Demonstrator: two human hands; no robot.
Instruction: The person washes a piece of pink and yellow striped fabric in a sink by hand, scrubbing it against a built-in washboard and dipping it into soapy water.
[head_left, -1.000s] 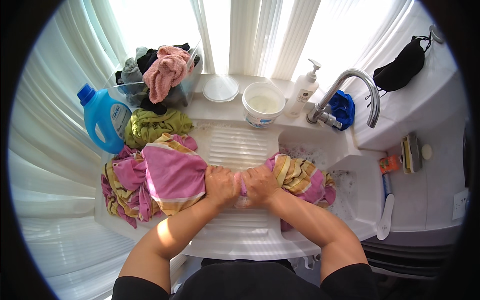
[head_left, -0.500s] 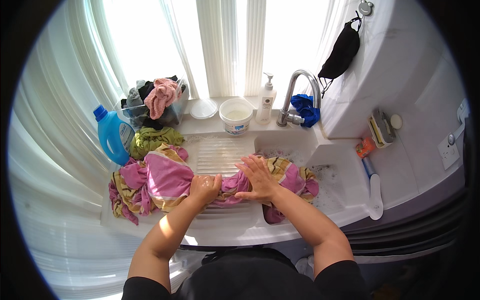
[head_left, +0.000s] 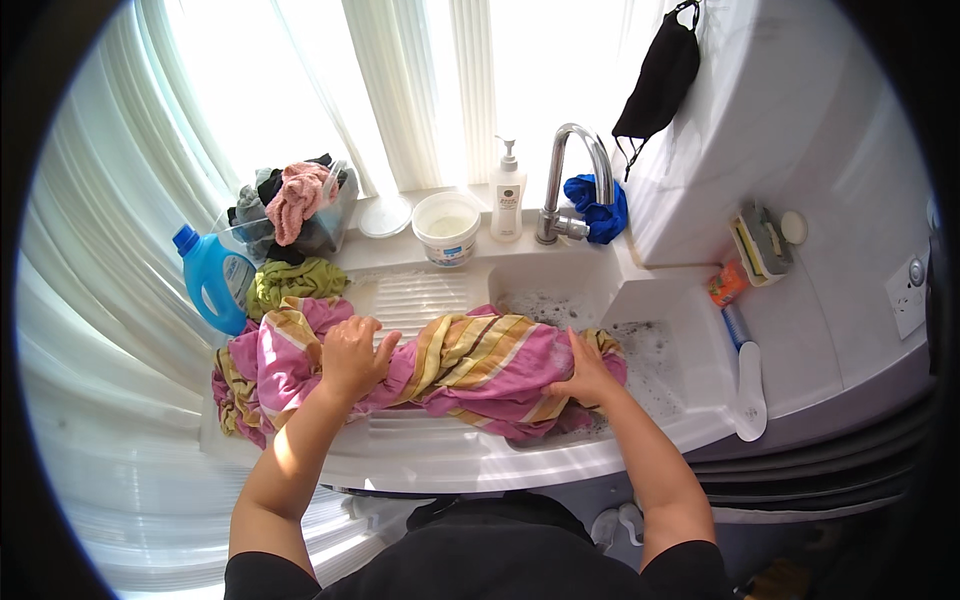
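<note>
A wet pink cloth (head_left: 490, 375) with yellow, brown and white stripes lies in a long, partly twisted bundle over the sink's ribbed washboard (head_left: 410, 290) and into the basin. Over its left part is my left hand (head_left: 352, 360), thumb spread from loosely bent fingers. My right hand (head_left: 588, 378) rests on the bundle's right end, over the basin, its thumb and fingers spread apart. The cloth's far left part lies heaped beside a lime-green cloth (head_left: 295, 285).
The white sink (head_left: 460, 470) has suds in its basin. Behind stand a blue detergent bottle (head_left: 213, 285), a clothes bin (head_left: 345, 205), a white tub (head_left: 445, 232), a pump bottle (head_left: 507, 200) and a faucet (head_left: 552, 205) with blue cloth (head_left: 605, 220). A white-handled brush (head_left: 750, 390) lies right.
The pink cloth's bundle now lies wider across the washboard. My left hand has loosened from its fist and shifted left; my right hand has moved right to the bundle's end.
</note>
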